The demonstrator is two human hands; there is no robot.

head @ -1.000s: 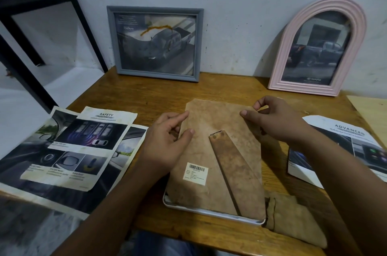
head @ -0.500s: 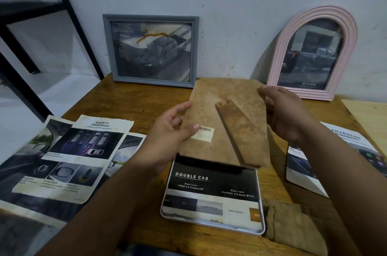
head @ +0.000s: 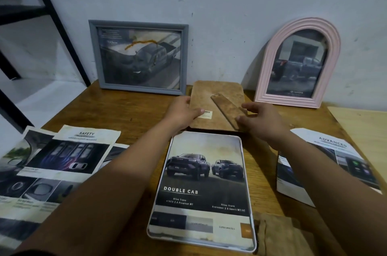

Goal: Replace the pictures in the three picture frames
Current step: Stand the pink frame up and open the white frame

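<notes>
At the far middle of the wooden table, both hands were on the brown felt-covered backing board with its hinged stand flap. The left hand pinched its left edge, thumb on top by the barcode sticker. The right hand rested loosely on the flap side, fingers spread, couldn't tell if it was really gripping. The board lay flat or nearly so, between the grey rectangular frame and the pink arched frame leaning on the wall.

Nearer, the white rounded-corner frame lay face down and open, the "Double Cab" truck picture sitting in it. So I'd say this was frame one, back just off. Next move looked like letting go of the board, lifting that print out and swapping in one of the loose brochure sheets, "Safety" on the left or "Advanced" on the right.
</notes>
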